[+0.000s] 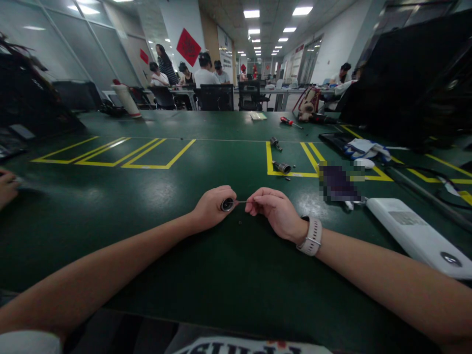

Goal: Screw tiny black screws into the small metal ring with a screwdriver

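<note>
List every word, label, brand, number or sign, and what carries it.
None reads with certainty.
Shirt: large lettering, cut off by the frame.
Large red diamond sign on the pillar: character too blurred; smaller one likewise.
White wall board: print too small.
White oblong device: round badge too small to read.

Item one: metal cup [226,204], round, silver-grey, with a shiny rim and a dark hollow; gripped in your left hand [211,210], open end turned toward you, most of its body hidden by your grasp. Item two: thin rod [241,202], slim, straight, greyish; pinched at one end in your right hand [275,210], lying nearly level, other end reaching the cup's side. You cannot tell whether the two touch there.
</note>
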Tool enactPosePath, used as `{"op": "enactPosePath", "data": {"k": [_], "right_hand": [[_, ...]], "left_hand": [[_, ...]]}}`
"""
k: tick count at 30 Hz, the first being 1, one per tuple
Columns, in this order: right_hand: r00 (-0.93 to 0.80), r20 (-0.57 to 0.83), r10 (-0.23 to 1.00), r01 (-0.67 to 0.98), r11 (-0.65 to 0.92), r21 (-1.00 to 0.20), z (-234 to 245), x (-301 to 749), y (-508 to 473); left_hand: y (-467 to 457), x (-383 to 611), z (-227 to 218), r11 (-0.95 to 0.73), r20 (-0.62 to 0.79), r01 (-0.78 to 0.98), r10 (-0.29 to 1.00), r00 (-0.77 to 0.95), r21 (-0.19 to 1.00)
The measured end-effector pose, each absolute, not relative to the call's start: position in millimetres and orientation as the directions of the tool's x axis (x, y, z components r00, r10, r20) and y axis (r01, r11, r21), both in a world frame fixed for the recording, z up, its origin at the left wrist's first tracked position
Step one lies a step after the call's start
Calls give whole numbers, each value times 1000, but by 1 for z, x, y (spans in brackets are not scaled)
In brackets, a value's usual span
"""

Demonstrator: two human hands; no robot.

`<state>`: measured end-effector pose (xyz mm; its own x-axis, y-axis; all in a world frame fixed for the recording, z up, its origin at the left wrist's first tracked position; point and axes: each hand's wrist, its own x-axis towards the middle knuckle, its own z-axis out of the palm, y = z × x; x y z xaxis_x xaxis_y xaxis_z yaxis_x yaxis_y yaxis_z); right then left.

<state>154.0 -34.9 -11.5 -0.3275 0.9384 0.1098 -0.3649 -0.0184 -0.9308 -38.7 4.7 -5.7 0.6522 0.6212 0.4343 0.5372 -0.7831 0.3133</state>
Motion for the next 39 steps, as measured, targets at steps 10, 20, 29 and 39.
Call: {"op": "enactPosePath", "data": {"k": [10, 20, 29, 39], "right_hand": [[-298, 279, 913, -28, 284, -959, -1, 153, -49], [-353, 144, 924, -362, 8, -932, -12, 155, -36], [-311, 284, 907, -43, 284, -958, -2, 154, -47], [-364, 132, 922, -394, -24, -919, -12, 155, -35]], "left_hand": [[4, -37, -5, -748, 392, 613, 660, 641, 254], [4, -39, -6, -782, 437, 518, 623, 648, 347], [5, -37, -6, -754, 400, 604, 653, 643, 261], [4, -39, -6, -798, 449, 502, 602, 660, 332]]}}
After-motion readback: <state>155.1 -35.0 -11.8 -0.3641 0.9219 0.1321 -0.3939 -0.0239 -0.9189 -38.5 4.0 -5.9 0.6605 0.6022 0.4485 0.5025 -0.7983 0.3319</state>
